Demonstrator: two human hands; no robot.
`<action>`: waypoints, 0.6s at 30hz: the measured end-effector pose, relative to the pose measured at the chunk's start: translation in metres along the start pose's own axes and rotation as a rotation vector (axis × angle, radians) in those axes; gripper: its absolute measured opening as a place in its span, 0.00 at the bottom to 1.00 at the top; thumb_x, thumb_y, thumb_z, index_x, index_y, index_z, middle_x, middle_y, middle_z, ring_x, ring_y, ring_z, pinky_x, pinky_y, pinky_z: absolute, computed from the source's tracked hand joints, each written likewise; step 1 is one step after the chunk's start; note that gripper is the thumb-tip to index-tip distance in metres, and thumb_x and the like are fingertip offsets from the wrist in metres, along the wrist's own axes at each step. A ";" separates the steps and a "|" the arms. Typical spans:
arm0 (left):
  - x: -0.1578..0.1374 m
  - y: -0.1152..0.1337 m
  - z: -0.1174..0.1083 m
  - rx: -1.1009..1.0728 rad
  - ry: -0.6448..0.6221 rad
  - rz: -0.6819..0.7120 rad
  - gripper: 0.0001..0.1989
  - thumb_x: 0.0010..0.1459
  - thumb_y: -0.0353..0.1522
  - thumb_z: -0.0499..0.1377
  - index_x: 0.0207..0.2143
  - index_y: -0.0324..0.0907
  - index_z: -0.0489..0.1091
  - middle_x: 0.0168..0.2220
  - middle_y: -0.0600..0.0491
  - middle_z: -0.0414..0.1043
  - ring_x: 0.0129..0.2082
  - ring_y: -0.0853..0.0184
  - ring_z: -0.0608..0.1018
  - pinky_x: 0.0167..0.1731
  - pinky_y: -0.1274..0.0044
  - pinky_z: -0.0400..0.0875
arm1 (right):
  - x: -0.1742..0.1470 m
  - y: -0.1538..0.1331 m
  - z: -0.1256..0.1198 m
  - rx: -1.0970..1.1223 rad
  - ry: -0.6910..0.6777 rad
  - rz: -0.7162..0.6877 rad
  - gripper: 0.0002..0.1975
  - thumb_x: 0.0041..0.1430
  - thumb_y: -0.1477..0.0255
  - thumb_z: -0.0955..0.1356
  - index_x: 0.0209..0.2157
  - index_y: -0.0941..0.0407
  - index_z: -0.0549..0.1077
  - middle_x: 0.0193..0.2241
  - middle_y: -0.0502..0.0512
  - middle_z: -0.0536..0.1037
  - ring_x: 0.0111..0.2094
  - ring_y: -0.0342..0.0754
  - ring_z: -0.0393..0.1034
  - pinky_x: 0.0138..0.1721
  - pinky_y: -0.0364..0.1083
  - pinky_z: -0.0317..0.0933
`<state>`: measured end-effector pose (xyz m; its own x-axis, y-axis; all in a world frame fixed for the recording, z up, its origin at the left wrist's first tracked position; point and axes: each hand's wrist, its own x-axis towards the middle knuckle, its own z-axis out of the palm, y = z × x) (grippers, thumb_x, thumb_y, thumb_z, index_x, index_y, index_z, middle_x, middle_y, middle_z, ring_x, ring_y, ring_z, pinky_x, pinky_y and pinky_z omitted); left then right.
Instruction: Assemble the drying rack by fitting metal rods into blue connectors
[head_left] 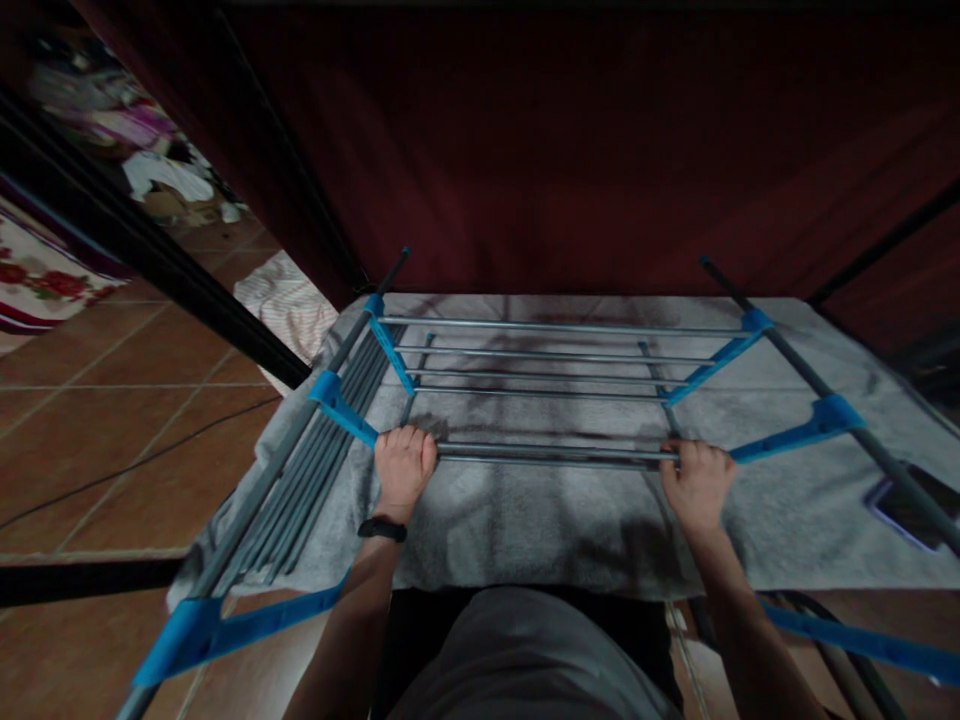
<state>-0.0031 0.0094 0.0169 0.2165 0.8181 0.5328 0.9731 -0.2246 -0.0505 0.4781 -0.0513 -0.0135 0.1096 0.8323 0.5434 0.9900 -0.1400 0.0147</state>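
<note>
A rack of grey metal tubes [555, 331] joined by blue plastic brackets [724, 357] stands in front of me. My left hand [405, 462] is closed around the left end of a cross tube [555, 450], beside the blue bracket [345, 410] there. At the tube's right end, my right hand [697, 480] grips it next to another blue bracket [795, 437]. The palms hide the joints. A black band [382, 528] circles my left wrist. Long side poles [821, 380] run outward past both hands. Nearest me, blue brackets [262, 622] extend under my forearms.
Loose grey tubes [322, 450] lie in a bundle on the left of the grey cloth [525, 530]. A phone-like dark object [907, 505] rests at the right. Behind is a dark red panel [562, 150]. A thin cable [142, 460] crosses the tiled floor [150, 350].
</note>
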 end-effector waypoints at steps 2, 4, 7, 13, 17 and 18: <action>0.004 0.000 0.001 0.001 0.018 -0.008 0.19 0.70 0.34 0.47 0.26 0.44 0.68 0.26 0.49 0.72 0.32 0.58 0.72 0.37 0.67 0.57 | 0.004 0.004 -0.002 -0.003 -0.036 -0.034 0.11 0.67 0.66 0.62 0.35 0.55 0.73 0.30 0.58 0.75 0.37 0.56 0.64 0.44 0.53 0.51; 0.008 0.001 0.001 -0.007 0.036 -0.017 0.20 0.69 0.34 0.47 0.24 0.44 0.67 0.25 0.49 0.72 0.30 0.59 0.72 0.36 0.67 0.56 | 0.009 0.007 -0.005 0.002 -0.050 -0.051 0.13 0.68 0.65 0.62 0.33 0.55 0.72 0.30 0.58 0.76 0.36 0.55 0.65 0.42 0.52 0.50; 0.011 0.001 0.000 -0.011 0.047 -0.032 0.21 0.69 0.34 0.47 0.22 0.44 0.66 0.23 0.49 0.71 0.29 0.59 0.73 0.34 0.68 0.56 | 0.013 0.009 -0.008 -0.004 -0.043 -0.068 0.15 0.68 0.65 0.62 0.30 0.56 0.72 0.29 0.58 0.77 0.35 0.54 0.66 0.41 0.51 0.50; 0.015 0.003 -0.005 -0.022 0.013 -0.056 0.23 0.69 0.36 0.47 0.21 0.43 0.68 0.22 0.48 0.73 0.27 0.60 0.73 0.33 0.68 0.57 | 0.018 0.010 -0.010 -0.001 -0.049 -0.110 0.15 0.67 0.68 0.64 0.28 0.56 0.74 0.28 0.57 0.79 0.32 0.52 0.68 0.40 0.51 0.51; 0.016 0.003 -0.006 -0.046 0.010 -0.081 0.24 0.69 0.37 0.47 0.21 0.42 0.69 0.22 0.47 0.73 0.27 0.60 0.74 0.34 0.68 0.58 | 0.020 0.013 -0.011 0.007 -0.073 -0.141 0.14 0.66 0.68 0.64 0.28 0.56 0.76 0.27 0.57 0.79 0.32 0.52 0.69 0.40 0.51 0.52; 0.016 0.004 -0.006 -0.052 0.005 -0.089 0.24 0.70 0.37 0.47 0.21 0.42 0.69 0.22 0.47 0.72 0.27 0.59 0.74 0.34 0.68 0.58 | 0.020 0.013 -0.010 0.014 -0.078 -0.144 0.13 0.65 0.68 0.64 0.29 0.56 0.76 0.28 0.57 0.79 0.32 0.52 0.69 0.40 0.51 0.52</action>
<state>0.0035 0.0182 0.0301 0.1293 0.8333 0.5375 0.9830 -0.1791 0.0412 0.4924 -0.0424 0.0061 -0.0275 0.8824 0.4696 0.9971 -0.0094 0.0760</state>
